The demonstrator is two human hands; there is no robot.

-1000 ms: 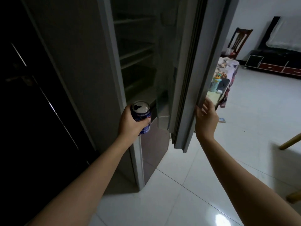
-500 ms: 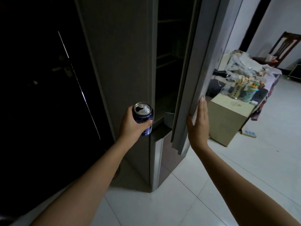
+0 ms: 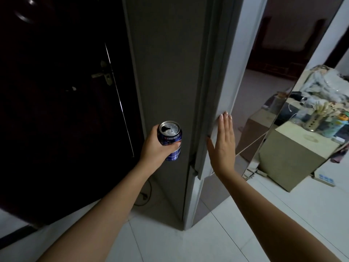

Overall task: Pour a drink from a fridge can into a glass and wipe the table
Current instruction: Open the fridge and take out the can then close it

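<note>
A blue drink can (image 3: 172, 140) with its silver top opened stands upright in my left hand (image 3: 155, 150), held in front of the grey fridge's side wall (image 3: 166, 76). My right hand (image 3: 222, 144) lies flat, fingers straight and together, against the outer face of the fridge door (image 3: 221, 72). The door is nearly shut against the fridge body, and the fridge's inside is hidden. No glass or cloth shows in this view.
A dark entrance door (image 3: 62, 103) with a lever handle fills the left. To the right stand a beige box-like stand (image 3: 290, 157) with a holder and bottles, a cluttered table (image 3: 321, 86) behind it, and a power strip (image 3: 325, 179) on the white tiled floor.
The fridge door has swung from open to nearly shut under my flat right hand. My view has turned left. The can stays gripped in my left hand.
</note>
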